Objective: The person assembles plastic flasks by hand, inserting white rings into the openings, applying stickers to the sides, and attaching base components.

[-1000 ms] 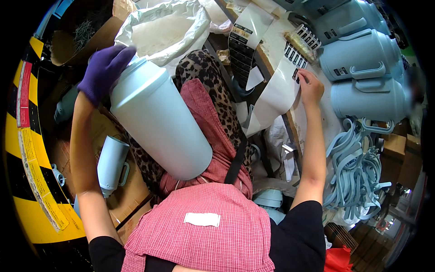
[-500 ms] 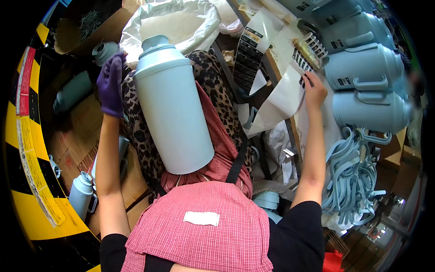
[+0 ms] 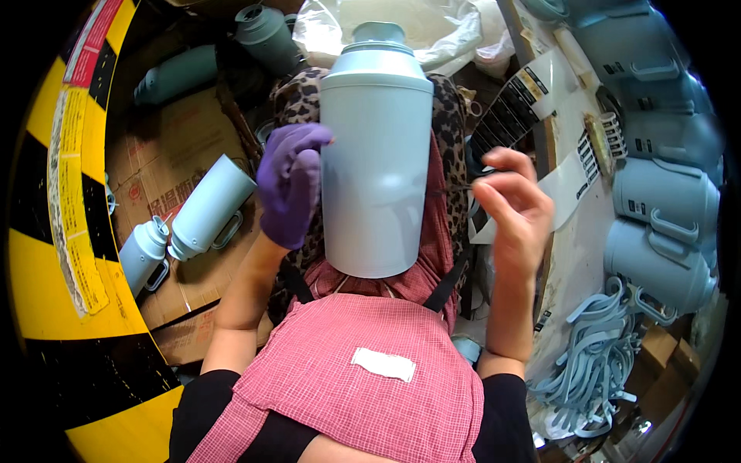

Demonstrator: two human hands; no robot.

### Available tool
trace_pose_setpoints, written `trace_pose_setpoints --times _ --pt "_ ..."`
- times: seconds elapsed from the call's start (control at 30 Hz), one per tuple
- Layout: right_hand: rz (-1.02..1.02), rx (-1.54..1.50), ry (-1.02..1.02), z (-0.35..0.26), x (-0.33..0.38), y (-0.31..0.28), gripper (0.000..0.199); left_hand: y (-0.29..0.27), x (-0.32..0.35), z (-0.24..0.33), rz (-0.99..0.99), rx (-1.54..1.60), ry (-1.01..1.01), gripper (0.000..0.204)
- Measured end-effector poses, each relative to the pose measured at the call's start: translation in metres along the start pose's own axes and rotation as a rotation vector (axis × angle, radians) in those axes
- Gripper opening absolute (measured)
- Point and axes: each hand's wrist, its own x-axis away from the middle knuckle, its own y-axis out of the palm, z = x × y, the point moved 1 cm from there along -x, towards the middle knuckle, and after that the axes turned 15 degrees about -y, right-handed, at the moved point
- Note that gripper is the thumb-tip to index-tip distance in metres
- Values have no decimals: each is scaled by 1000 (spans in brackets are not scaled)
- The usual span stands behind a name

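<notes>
A large pale blue vacuum flask body (image 3: 376, 170) lies along my lap, its open neck pointing away from me. My left hand (image 3: 290, 181), in a purple glove, is beside the flask's left side with its fingers curled closed; what they hold, if anything, is hidden. On the other side, my bare right hand (image 3: 515, 208) pinches a small dark label (image 3: 458, 187) between thumb and fingertips, held nearly edge-on just off the flask. Beyond that hand, a sheet of dark labels (image 3: 509, 108) hangs by the bench edge.
Several finished blue flasks with handles (image 3: 664, 201) stand along the right bench (image 3: 575, 231). Below them is a heap of loose blue handles (image 3: 590, 363). More flask bodies (image 3: 210, 208) lie on cardboard (image 3: 174, 147) at left, beside a yellow-black striped edge (image 3: 85, 370). A white sack (image 3: 320, 31) stands ahead.
My right hand has come from the label sheet on the bench toward the flask, carrying a small label. My left hand has moved in beside the flask. The whole view has shifted.
</notes>
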Motion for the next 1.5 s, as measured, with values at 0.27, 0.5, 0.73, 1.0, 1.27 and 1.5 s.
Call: trace_pose_setpoints --times 0.27,0.5,0.73,1.0,1.27,1.5 --pt "79 -357 156 36 -41 76 9 8 -36 18 -132 -18 -34 24" --pt "142 -308 176 58 -53 87 12 18 -66 11 -49 -373 -29 26" --pt "182 -275 147 71 -54 88 14 23 -73 18 24 -728 125 21" --pt "123 -77 103 71 -60 92 18 26 -72 22 82 -962 123 20" --pt "120 -503 239 98 -58 62 49 -7 -67 -8 -57 -909 -125 41" --pt "128 -284 152 66 17 -47 30 26 -70 -5 -309 -557 782 51"
